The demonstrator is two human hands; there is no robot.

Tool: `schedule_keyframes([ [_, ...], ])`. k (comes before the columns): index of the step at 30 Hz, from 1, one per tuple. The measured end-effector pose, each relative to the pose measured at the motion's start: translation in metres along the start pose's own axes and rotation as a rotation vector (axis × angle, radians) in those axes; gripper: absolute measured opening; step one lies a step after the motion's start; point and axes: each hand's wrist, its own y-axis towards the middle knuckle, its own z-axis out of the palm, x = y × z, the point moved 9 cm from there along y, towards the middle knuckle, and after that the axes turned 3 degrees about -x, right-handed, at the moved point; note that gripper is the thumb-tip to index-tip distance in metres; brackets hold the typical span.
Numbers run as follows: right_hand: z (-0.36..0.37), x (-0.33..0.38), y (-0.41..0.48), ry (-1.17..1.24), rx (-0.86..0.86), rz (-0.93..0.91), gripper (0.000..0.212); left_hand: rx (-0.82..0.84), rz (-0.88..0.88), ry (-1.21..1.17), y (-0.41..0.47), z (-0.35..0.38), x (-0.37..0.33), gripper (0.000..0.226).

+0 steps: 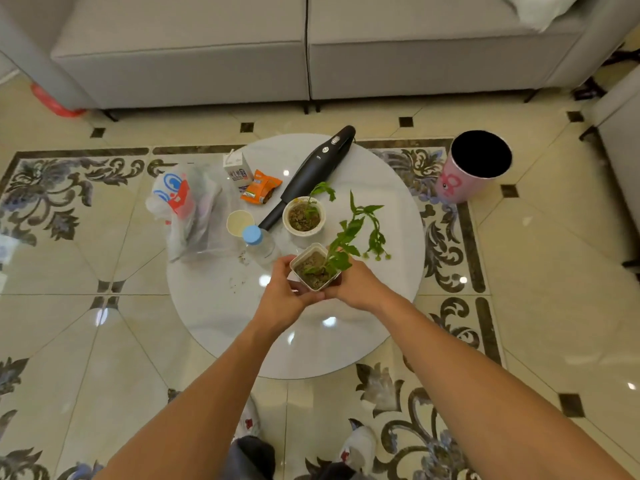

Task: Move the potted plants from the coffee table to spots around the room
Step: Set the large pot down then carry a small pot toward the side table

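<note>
A square white pot (pixel 313 266) with soil and a leafy green plant (pixel 349 237) is held over the round white coffee table (pixel 346 327). My left hand (pixel 282 292) grips its left side and my right hand (pixel 356 289) grips its right side and base. Just beyond it on the table stands a round white pot (pixel 304 216) with soil and a small seedling.
On the table lie a black handheld vacuum (pixel 311 171), a plastic bag (pixel 187 206), a milk carton (pixel 238 169), an orange snack pack (pixel 260 187), a paper cup (pixel 239 222) and a blue-capped bottle (pixel 258 242). A pink bin (pixel 471 168) stands on the floor at right. A grey sofa (pixel 277 50) lies beyond.
</note>
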Motion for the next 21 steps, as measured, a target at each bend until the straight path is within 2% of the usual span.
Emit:
schedule_keyframes([
  [2, -0.027, 0.024, -0.026, 0.007, -0.022, -0.011, 0.075, 0.043, 0.029, -0.022, -0.012, 0.004, -0.037, 0.072],
  [5, -0.074, 0.063, -0.066, -0.022, -0.045, -0.006, 0.067, 0.110, 0.078, -0.065, -0.034, 0.005, -0.101, 0.070],
  [8, -0.122, 0.109, -0.101, -0.018, -0.058, -0.045, 0.080, 0.211, 0.130, -0.072, -0.049, 0.006, -0.165, 0.071],
  [10, -0.155, 0.151, -0.135, -0.004, -0.098, -0.078, 0.077, 0.274, 0.176, -0.093, -0.066, 0.002, -0.218, 0.070],
  [12, -0.169, 0.165, -0.147, 0.002, -0.107, -0.089, 0.073, 0.307, 0.185, -0.106, -0.068, 0.004, -0.236, 0.067],
  [21, -0.271, 0.273, -0.258, 0.098, -0.371, -0.156, 0.074, 0.487, 0.379, -0.062, -0.108, 0.015, -0.406, 0.067],
])
